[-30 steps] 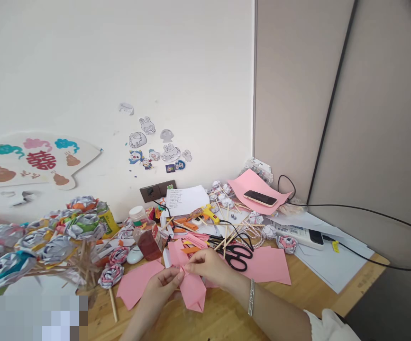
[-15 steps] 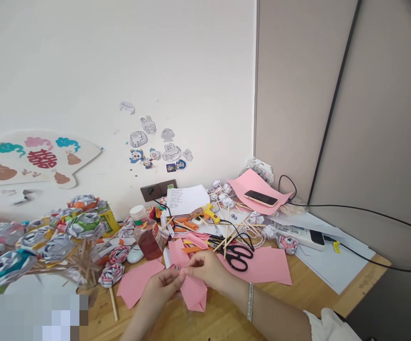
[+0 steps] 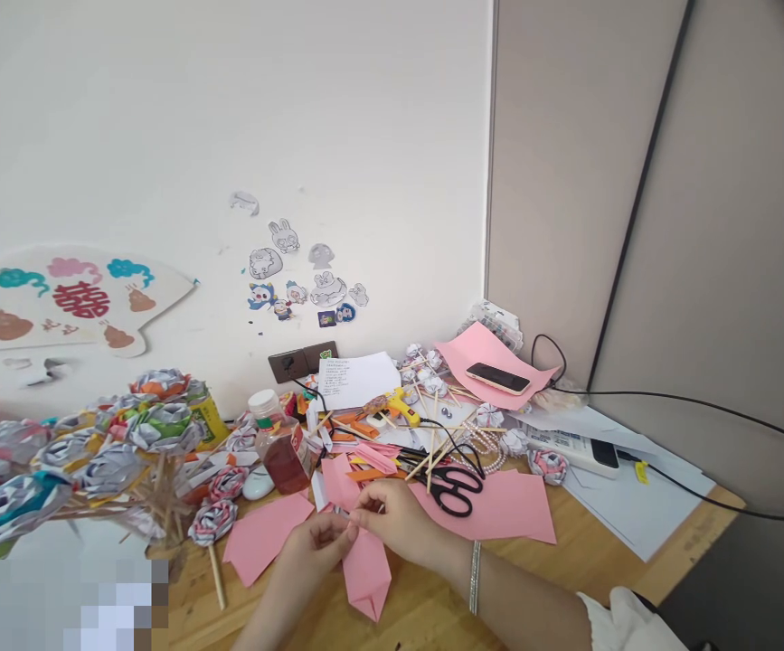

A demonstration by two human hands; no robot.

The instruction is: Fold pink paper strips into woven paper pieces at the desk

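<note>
Two bare hands meet over a cluttered wooden table [image 3: 432, 624], near its front edge, working on a folded pink paper [image 3: 367, 574]. The left hand [image 3: 318, 545] comes from the lower left and the right hand [image 3: 392, 517] from the lower right, a silvery bracelet [image 3: 475, 577] on that wrist and a white sleeve [image 3: 626, 622] further up the arm. In each hand the grip is closed, thumb and fingertips pinching the folded pink paper where the two hands come together. Its creased, pointed end hangs below the fingers toward the viewer; more pink paper shows just beyond the hands, but whether it is the same piece cannot be told. A flat pink sheet [image 3: 268, 535] lies beside the left hand. Beyond the right wrist lies a larger pink sheet [image 3: 517, 508], with black-handled scissors [image 3: 456, 493] resting partly on it. Behind the hands stand a white-capped bottle [image 3: 281, 452] of reddish-brown liquid and, further right, a yellow glue gun [image 3: 403, 409] among thin wooden sticks and paper scraps. At the back right, a phone [image 3: 498, 378] lies on a curled pink sheet [image 3: 474, 345]. White papers [image 3: 642, 520] spread along the right side. On the left crowds a bunch of rolled paper flowers [image 3: 161, 427] in white, orange, green and blue. The white wall [image 3: 364, 117] behind bears cartoon stickers [image 3: 284, 237] and a fan-shaped picture [image 3: 83, 303] with a red Chinese character.
</note>
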